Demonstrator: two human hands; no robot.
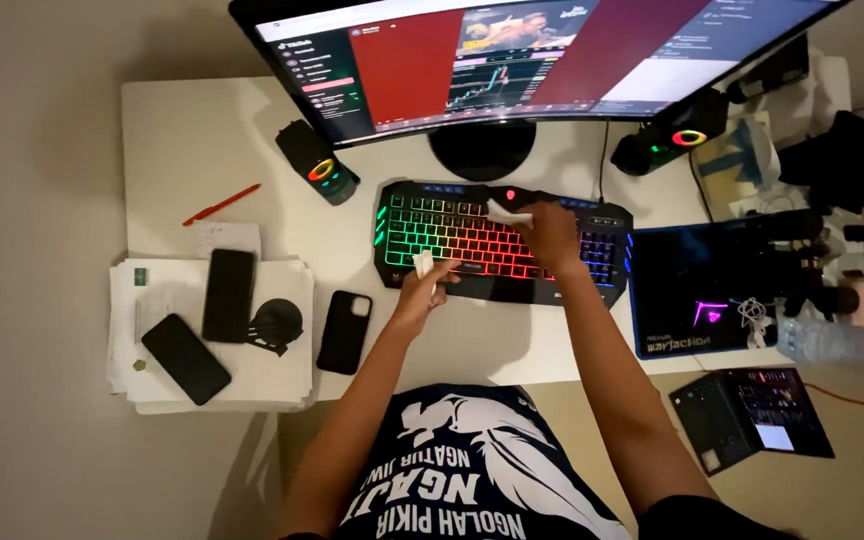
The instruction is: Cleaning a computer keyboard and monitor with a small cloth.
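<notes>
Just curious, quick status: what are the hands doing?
Left hand pinching a white wipe at keyboard front. Right hand pressing another wipe on keys. Nothing in the way.

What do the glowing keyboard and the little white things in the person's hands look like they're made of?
The keyboard looks like black matte plastic: a moulded frame, with rainbow light shining between the keys. The white piece in the right hand, at the keyboard's top edge, and the one in the left hand look like soft tissue or cloth, crumpled and limp; which of the two is unclear.
</notes>
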